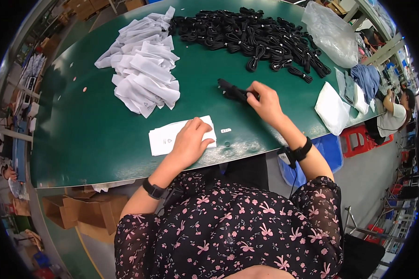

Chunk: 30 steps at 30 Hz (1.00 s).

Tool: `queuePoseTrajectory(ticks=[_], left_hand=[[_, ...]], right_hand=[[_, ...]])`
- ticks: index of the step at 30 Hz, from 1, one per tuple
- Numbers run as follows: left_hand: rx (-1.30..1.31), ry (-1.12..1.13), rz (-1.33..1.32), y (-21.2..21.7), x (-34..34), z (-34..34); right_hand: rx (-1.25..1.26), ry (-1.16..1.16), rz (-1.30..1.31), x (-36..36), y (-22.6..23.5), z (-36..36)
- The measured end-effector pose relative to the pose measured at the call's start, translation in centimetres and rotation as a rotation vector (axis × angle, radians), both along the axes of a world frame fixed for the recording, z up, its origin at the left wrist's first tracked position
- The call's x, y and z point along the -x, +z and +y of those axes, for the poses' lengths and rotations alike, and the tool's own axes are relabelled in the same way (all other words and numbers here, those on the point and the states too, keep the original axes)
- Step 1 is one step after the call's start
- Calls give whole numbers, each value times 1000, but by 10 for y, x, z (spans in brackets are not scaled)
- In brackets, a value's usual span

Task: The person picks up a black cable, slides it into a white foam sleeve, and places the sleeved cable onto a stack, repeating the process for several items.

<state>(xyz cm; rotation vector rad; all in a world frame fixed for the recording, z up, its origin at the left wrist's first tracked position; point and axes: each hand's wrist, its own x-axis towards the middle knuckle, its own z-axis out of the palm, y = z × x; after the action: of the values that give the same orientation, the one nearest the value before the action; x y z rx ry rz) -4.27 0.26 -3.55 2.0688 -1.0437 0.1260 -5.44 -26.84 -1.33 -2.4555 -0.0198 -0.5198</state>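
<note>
My left hand (191, 142) rests on a small stack of flat white bags (160, 139) near the table's front edge, its fingers lying over the top. In my right hand (265, 100) is a coiled black cable (233, 90), pinched at one end and held just above the green table. A small white label (226, 130) lies between my hands. Beyond, a large heap of coiled black cables (256, 39) spreads over the far side. To its left lies a long pile of white bags (146, 69), many of which look filled.
On the right of the green table (79, 139) are a clear plastic bag (333, 35), a white packet (333, 109) and a blue-grey cloth (364, 79). A blue bin (328, 153) and red stool (358, 142) stand below the right edge. Another person (393, 114) sits far right. Cardboard boxes (93, 211) lie below left.
</note>
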Motion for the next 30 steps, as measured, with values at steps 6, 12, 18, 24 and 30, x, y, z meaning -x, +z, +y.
queuePoseTrajectory(ticks=[6,12,18,24,30], left_hand=[[-34,112,132,-11,6,-4],[135,169,454,-12,4,0],[192,98,419,-5,5,1],[152,-136,124,10,11,-2],[140,-62,60,20,9,-5]], right_hand=[[-404,57,208,60,9,26],[-570,123,322,86,-4,28],[-558,213,463,84,-7,24],[-1144,218,901,71,-3,21],[-132,398,223,72,10,48]])
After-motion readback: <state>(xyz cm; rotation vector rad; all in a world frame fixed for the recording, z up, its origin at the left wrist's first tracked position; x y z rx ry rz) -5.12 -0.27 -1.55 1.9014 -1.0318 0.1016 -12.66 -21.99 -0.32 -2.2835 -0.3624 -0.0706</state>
